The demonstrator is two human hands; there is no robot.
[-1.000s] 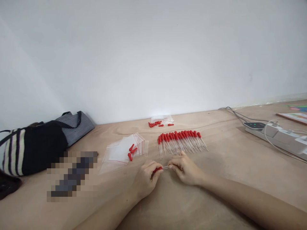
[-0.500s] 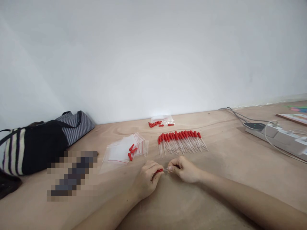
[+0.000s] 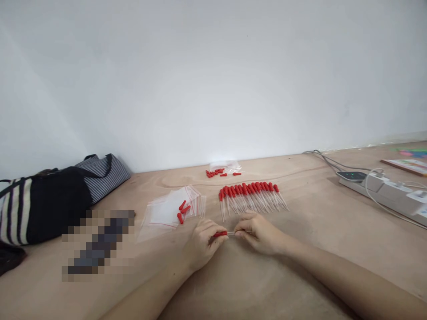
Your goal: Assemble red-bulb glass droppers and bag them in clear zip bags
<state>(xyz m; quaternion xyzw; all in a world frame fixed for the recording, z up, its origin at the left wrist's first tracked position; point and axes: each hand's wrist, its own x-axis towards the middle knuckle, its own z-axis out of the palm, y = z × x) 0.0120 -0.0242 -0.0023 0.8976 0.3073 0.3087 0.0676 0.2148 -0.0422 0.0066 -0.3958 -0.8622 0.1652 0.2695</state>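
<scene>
Between finger and thumb, my left hand grips a red rubber bulb. My right hand pinches a clear dropper tube, whose end meets the bulb's mouth in a level line. Just beyond my hands lies a row of droppers with red bulbs, tips fanned toward me. To the left, several loose red bulbs rest by a stack of clear zip bags, with a few clear tubes at its right edge.
Farther back, more red bulbs and clear tubes lie by a plastic bag near the wall. A black and striped bag and a blurred-out dark object are at left. A white power strip with cables stands at right.
Both hands still hold the bulb and tube together. The grip has shifted slightly: more of the red bulb now shows at my left fingers, and my right fingers are straighter along the tube.
</scene>
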